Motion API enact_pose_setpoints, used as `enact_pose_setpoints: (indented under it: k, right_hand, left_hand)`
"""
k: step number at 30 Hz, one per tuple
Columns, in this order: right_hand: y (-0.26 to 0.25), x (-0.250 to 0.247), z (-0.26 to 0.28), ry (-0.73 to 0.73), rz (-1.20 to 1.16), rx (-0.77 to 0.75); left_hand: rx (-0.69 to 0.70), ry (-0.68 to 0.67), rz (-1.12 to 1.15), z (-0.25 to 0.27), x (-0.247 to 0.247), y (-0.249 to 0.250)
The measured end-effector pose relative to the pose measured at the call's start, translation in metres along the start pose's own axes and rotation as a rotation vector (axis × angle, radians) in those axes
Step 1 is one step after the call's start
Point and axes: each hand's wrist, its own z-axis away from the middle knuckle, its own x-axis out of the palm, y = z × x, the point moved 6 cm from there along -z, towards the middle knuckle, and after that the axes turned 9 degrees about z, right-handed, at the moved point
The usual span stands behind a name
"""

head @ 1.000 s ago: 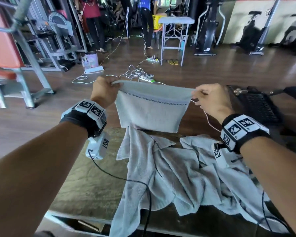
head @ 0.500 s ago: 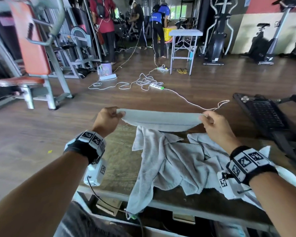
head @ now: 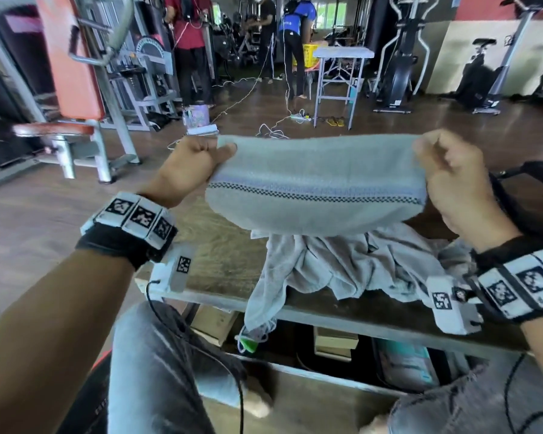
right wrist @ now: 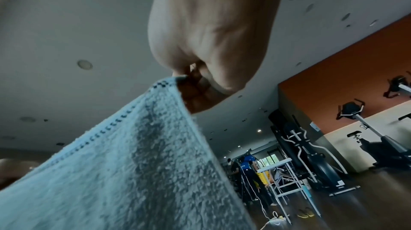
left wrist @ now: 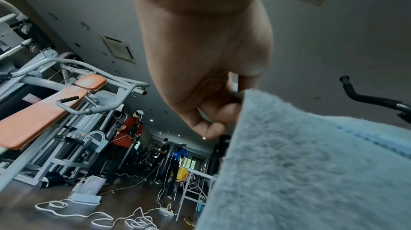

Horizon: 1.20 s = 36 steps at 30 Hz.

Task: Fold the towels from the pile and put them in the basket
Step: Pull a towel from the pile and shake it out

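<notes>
Towel: the grey towel (head: pixel 315 186) is held up above the bench (head: pixel 223 261).
Left hand (head: pixel 192 169): fingers pinch its left end.
Right hand (head: pixel 452 180): fingers pinch its right end.
Pile: crumpled towels (head: pixel 342 270) lie on the bench below.

Gym hall, floored in dark brown wood planks (head: pixel 452 133). Upper left of the head view: grey steel weight machine (head: pixel 113 89) with orange pads. Upper centre: grey folding table (head: pixel 342 54), yellow crate (head: pixel 309 54) just behind it, three people standing near. White cables (head: pixel 273 133) and a power strip looped on the floor before the table, a pair of yellow sandals (head: pixel 336 121) beside its legs. Upper right: black elliptical trainer (head: pixel 398 57) and exercise bikes (head: pixel 483 73) along a cream wall topped with an orange-red band (right wrist: pixel 355 75). Grey ceiling (left wrist: pixel 333 40) with recessed round lights and rectangular vents. Daylight from windows far back.
</notes>
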Motion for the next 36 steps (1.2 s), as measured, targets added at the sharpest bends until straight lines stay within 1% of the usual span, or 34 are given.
enact_pose_setpoints:
  k: [2, 4, 8, 9, 10, 11, 12, 13, 14, 16, 18, 20, 21, 24, 27, 28, 30, 34, 36]
  right_hand:
    - [0.007, 0.003, 0.012, -0.055, -0.016, 0.027]
    - [0.027, 0.021, 0.027, -0.194, 0.035, 0.103]
    - [0.084, 0.073, 0.074, -0.574, 0.218, 0.298]
    - [0.094, 0.083, 0.086, -0.666, 0.253, 0.373]
    - [0.1, 0.091, 0.098, -0.737, 0.24, 0.455]
    - [0.106, 0.099, 0.106, -0.796, 0.204, 0.533]
    - [0.111, 0.106, 0.112, -0.827, 0.158, 0.596]
    - [0.114, 0.112, 0.113, -0.844, 0.136, 0.631]
    - [0.12, 0.117, 0.109, -0.83, 0.119, 0.648]
    - [0.132, 0.126, 0.09, -0.759, 0.168, 0.599]
    - [0.147, 0.136, 0.064, -0.661, 0.257, 0.517]
    - [0.163, 0.145, 0.036, -0.547, 0.251, 0.48]
    - [0.172, 0.151, 0.022, -0.504, 0.251, 0.467]
    - [0.195, 0.175, -0.017, -0.437, 0.286, 0.426]
    - [0.219, 0.203, -0.047, -0.404, 0.361, 0.383]
    - [0.228, 0.214, -0.053, -0.415, 0.394, 0.38]
    - [0.247, 0.238, -0.057, -0.48, 0.431, 0.386]
    - [0.278, 0.274, -0.041, -0.683, 0.531, 0.392]
    - [0.282, 0.277, -0.035, -0.682, 0.572, 0.386]
  left_hand:
    - [-0.103, -0.074, 0.04, 0.011, 0.003, -0.015]
    - [-0.204, -0.172, 0.0, 0.018, 0.014, -0.044]
    - [-0.437, -0.421, -0.307, 0.039, 0.042, -0.119]
    - [-0.474, -0.489, -0.379, 0.045, 0.049, -0.137]
    - [-0.491, -0.535, -0.441, 0.048, 0.055, -0.153]
    - [-0.517, -0.528, -0.457, 0.049, 0.059, -0.165]
    - [-0.563, -0.49, -0.437, 0.048, 0.06, -0.175]
    - [-0.586, -0.441, -0.396, 0.045, 0.062, -0.182]
    - [-0.578, -0.407, -0.366, 0.037, 0.063, -0.188]
    - [-0.509, -0.341, -0.294, 0.014, 0.063, -0.193]
    - [-0.443, -0.187, -0.192, -0.017, 0.06, -0.196]
    - [-0.416, -0.014, -0.101, -0.05, 0.056, -0.2]
    - [-0.396, 0.03, -0.06, -0.066, 0.057, -0.201]
    - [-0.323, 0.044, -0.096, -0.114, 0.063, -0.207]
    - [-0.319, 0.089, -0.216, -0.157, 0.067, -0.232]
    - [-0.33, 0.088, -0.253, -0.169, 0.071, -0.246]
    - [-0.377, 0.028, -0.282, -0.185, 0.085, -0.275]
    - [-0.483, -0.213, -0.398, -0.184, 0.111, -0.327]
    - [-0.5, -0.273, -0.424, -0.178, 0.117, -0.34]
